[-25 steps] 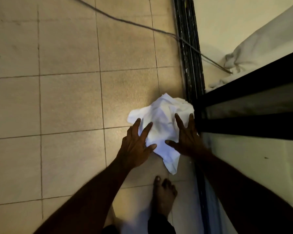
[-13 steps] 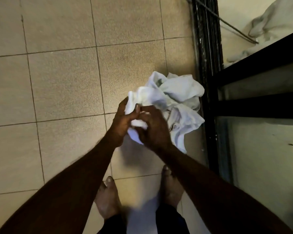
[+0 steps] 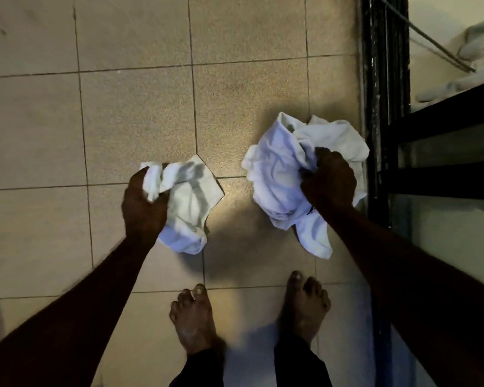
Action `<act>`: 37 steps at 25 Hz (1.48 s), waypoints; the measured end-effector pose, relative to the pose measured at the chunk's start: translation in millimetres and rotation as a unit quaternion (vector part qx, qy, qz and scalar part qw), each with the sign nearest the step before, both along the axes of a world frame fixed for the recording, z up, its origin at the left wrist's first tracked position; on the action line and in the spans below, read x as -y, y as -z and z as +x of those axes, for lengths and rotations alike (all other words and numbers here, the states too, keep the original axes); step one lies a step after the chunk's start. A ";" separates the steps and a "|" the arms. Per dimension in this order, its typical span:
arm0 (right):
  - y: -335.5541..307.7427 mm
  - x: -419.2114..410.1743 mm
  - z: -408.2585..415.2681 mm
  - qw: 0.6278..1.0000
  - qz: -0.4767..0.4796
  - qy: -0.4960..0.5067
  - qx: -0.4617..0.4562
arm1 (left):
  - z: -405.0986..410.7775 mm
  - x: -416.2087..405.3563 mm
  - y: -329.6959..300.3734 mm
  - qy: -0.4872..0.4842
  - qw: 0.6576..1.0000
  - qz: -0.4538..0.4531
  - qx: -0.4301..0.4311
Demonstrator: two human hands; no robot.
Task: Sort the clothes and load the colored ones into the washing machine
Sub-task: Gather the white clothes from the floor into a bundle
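My left hand (image 3: 143, 202) is closed on a small white cloth (image 3: 189, 208) with grey shadowed folds, held above the tiled floor. My right hand (image 3: 329, 181) grips a larger bundle of white clothes (image 3: 277, 174), also lifted off the floor, next to the black frame on the right. The two bundles hang apart with a gap of floor between them. No washing machine and no colored clothes are in view.
Beige floor tiles (image 3: 123, 121) fill the left and middle. A black metal door frame (image 3: 386, 107) runs down the right side, with a dark rail (image 3: 444, 180) crossing it. Pale fabric (image 3: 481, 51) lies beyond the frame. My bare feet (image 3: 196, 319) stand below the hands.
One second ago both hands pressed on one white pile on the floor. They gathered it, and now the hands have pulled apart, each holding a separate white piece.
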State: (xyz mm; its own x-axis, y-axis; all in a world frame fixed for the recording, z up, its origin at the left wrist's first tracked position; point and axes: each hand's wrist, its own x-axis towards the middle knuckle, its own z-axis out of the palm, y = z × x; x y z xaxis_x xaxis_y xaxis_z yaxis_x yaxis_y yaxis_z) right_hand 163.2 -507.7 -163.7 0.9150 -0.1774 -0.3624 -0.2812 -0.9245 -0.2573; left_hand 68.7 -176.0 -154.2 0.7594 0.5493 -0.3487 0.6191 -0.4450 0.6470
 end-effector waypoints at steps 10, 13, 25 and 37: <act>-55.0 -164.1 -65.5 0.861 0.408 -0.298 -0.059 | 21.7 26.6 -16.7 -0.102 0.907 -0.406 -0.052; -29.8 -114.6 -38.8 0.939 0.303 -0.159 0.035 | 26.6 20.4 -6.5 -0.019 0.960 -0.196 -0.197; -7.7 -19.4 -11.0 0.987 0.109 -0.027 0.119 | -7.8 18.5 29.5 -0.029 0.977 -0.145 -0.155; 28.2 -91.9 -26.6 0.953 0.258 0.008 -0.159 | -13.9 3.8 36.9 -0.083 0.913 -0.354 -0.188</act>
